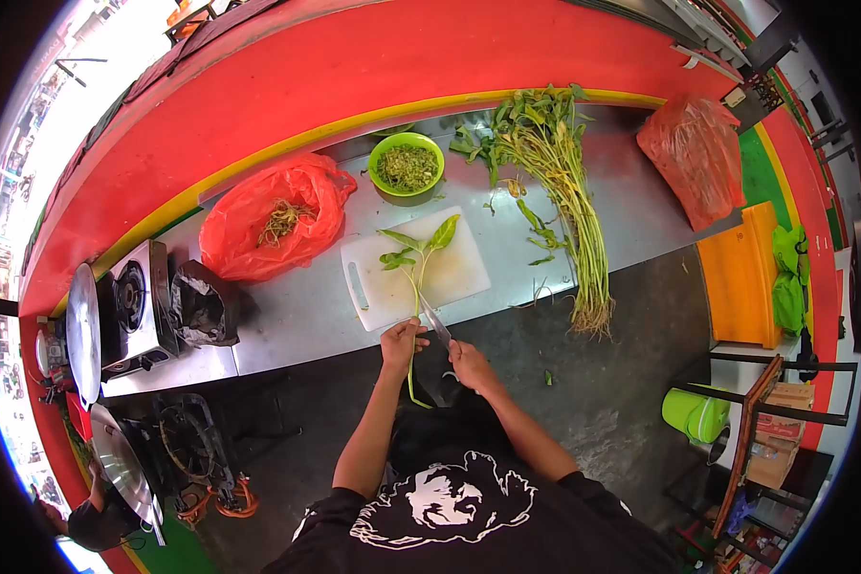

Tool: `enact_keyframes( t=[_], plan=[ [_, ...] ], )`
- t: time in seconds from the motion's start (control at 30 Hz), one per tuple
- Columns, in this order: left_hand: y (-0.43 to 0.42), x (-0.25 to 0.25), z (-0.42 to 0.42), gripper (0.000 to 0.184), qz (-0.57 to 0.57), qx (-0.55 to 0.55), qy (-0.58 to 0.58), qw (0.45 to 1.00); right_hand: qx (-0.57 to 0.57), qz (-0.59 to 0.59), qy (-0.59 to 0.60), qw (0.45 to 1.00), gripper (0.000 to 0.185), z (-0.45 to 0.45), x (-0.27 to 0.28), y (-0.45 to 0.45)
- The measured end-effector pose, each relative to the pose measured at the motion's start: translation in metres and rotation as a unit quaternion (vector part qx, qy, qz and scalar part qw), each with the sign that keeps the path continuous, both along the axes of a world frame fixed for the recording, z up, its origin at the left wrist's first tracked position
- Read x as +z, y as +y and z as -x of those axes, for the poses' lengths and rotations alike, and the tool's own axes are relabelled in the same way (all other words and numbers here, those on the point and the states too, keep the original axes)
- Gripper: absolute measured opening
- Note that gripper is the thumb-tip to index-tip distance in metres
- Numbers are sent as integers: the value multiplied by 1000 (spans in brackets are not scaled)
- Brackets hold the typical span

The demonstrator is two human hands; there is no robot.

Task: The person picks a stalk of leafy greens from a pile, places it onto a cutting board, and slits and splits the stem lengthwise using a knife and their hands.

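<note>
My left hand (403, 343) is closed round the stem of a leafy green stalk (417, 277), whose leaves spread over a white cutting board (362, 251). The lower end of the stem hangs below my fist, past the counter's front edge. In my right hand (471, 364) is a knife (437, 326), its blade pointing up and left beside the stem. Behind the board stands a green bowl (408, 198) of chopped greens (407, 168). A large bunch of long-stemmed greens (569, 187), roots toward me, lies to the right on the metal counter (631, 225).
An open red plastic bag (230, 225) with plant scraps is left of the board, near a black bag (201, 306) and a gas stove (134, 301). Another red bag (695, 158) sits at the right end. A person (96, 512) is at the lower left.
</note>
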State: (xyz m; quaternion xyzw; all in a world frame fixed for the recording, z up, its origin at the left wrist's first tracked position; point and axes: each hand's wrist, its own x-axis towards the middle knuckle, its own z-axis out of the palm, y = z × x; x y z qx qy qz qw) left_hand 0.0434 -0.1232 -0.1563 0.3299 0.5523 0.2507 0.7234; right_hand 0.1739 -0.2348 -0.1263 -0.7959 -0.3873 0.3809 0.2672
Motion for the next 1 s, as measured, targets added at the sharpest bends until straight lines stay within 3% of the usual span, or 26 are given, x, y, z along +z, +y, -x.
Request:
enact_keyframes(
  t=[0.23, 0.5, 1.0],
  plan=[
    [-5, 12, 15, 31, -22, 11, 33, 999, 6, 55, 30, 998, 47, -6, 19, 1],
    [-6, 30, 20, 31, -12, 44, 35, 998, 59, 67, -94, 992, 42, -14, 38, -8],
    [-8, 34, 17, 28, -24, 26, 59, 998, 160, 105, -161, 968, 40, -28, 61, 11]
  ],
)
